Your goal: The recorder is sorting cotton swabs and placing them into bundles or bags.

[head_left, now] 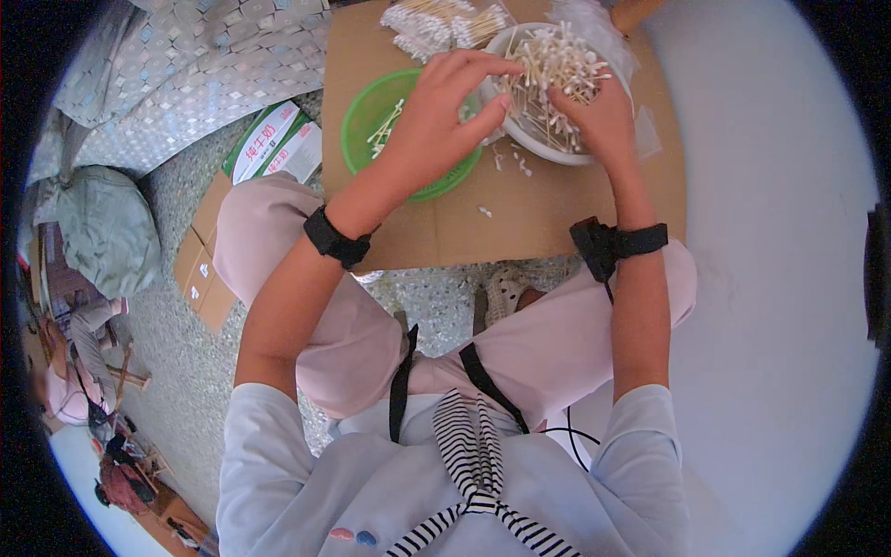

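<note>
A white bowl heaped with cotton swabs stands on the cardboard-topped surface. My right hand reaches into its right side, thumb and fingers curled round some of the swabs; the fingertips are partly hidden. Over the gap between the two containers hovers my left hand, thumb and forefinger spread, nothing visible between them. Beneath that hand is a green plastic basket with a few cotton swabs inside, partly covered by the hand and wrist.
Bundles of cotton swabs lie at the far edge of the cardboard. Small white bits are scattered near the bowl. Clear plastic lies behind it. A white wall stands close on the right. Other people sit far left.
</note>
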A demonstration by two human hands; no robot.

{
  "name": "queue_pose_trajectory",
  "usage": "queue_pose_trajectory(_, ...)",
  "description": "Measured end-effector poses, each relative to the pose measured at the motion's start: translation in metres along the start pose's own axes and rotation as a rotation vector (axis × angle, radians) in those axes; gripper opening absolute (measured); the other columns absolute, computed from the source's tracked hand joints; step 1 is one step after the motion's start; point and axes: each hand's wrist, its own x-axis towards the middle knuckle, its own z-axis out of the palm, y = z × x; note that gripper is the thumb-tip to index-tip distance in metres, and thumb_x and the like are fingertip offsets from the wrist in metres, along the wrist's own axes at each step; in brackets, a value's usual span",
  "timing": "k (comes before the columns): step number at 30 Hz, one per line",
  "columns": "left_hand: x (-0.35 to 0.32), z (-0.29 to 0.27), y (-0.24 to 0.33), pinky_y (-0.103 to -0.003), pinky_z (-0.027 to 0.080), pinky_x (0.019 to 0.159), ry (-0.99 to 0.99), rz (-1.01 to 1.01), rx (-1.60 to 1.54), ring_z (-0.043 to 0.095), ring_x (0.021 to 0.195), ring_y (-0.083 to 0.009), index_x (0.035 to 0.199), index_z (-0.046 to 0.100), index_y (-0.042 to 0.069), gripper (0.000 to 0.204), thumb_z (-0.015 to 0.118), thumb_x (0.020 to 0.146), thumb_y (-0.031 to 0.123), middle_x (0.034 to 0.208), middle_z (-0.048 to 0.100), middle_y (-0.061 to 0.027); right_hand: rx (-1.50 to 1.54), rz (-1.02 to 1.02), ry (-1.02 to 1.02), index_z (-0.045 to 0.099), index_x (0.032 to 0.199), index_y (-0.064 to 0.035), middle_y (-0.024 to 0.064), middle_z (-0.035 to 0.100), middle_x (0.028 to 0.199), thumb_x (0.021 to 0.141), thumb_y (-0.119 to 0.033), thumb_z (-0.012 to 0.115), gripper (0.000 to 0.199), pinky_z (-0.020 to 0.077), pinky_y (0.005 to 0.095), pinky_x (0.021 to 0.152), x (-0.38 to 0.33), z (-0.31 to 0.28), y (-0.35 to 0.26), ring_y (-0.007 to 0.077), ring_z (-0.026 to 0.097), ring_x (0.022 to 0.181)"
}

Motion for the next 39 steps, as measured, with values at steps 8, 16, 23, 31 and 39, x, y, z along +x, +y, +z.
queue_pose_trajectory(8, -0.002, -0.005, 0.000, -0.039, 0.037, 0.102, -0.017, -0.014, 0.019, 0.051, 0.115, -0.0290, 0.117, 0.063, 0.010, 0.030, 0.061, 0.088, 0.018, 0.117, 0.059, -0.0115, 0.434, 0.213, -0.010, 0.062, 0.111, -0.0012, 0.0124, 0.068, 0.099, 0.078, -0.042, 0.075, 0.054, 0.0499, 0.0313, 0.078, 0.001, -0.013, -0.001, 0.0180, 0.065, 0.088)
queue_pose_trajectory(16, -0.004, -0.001, -0.003, -0.040, 0.039, 0.100, -0.020, 0.020, 0.038, 0.052, 0.112, -0.0303, 0.117, 0.062, 0.010, 0.030, 0.061, 0.087, 0.017, 0.116, 0.059, -0.0125, 0.658, 0.241, 0.125, 0.062, 0.113, -0.0029, 0.0067, 0.066, 0.097, 0.085, -0.038, 0.069, 0.045, 0.0481, 0.0279, 0.072, 0.003, -0.003, 0.005, 0.0143, 0.060, 0.081)
queue_pose_trajectory(23, -0.003, 0.003, -0.002, -0.041, 0.038, 0.097, -0.022, 0.026, -0.027, 0.050, 0.109, -0.0322, 0.113, 0.062, 0.009, 0.029, 0.059, 0.086, 0.018, 0.109, 0.058, -0.0134, 0.682, 0.229, 0.184, 0.064, 0.106, -0.0029, 0.0057, 0.064, 0.090, 0.089, -0.043, 0.064, 0.044, 0.0453, 0.0266, 0.071, 0.002, -0.007, -0.004, 0.0127, 0.056, 0.078)
queue_pose_trajectory(31, -0.003, 0.001, -0.001, -0.040, 0.039, 0.099, -0.032, 0.022, 0.027, 0.053, 0.110, -0.0303, 0.117, 0.062, 0.010, 0.030, 0.060, 0.088, 0.016, 0.114, 0.060, -0.0119, 0.691, 0.230, 0.219, 0.067, 0.099, -0.0014, 0.0048, 0.066, 0.089, 0.090, -0.040, 0.064, 0.040, 0.0450, 0.0260, 0.072, 0.005, -0.006, 0.002, 0.0118, 0.057, 0.081)
queue_pose_trajectory(39, -0.002, 0.001, -0.001, -0.037, 0.040, 0.098, -0.025, -0.104, -0.045, 0.055, 0.110, -0.0266, 0.117, 0.062, 0.009, 0.029, 0.059, 0.089, 0.016, 0.115, 0.061, -0.0096, 0.462, -0.017, 0.104, 0.068, 0.111, -0.0079, 0.0085, 0.066, 0.111, 0.086, -0.031, 0.070, 0.034, 0.0451, 0.0294, 0.091, 0.004, -0.012, -0.005, 0.0187, 0.061, 0.100)
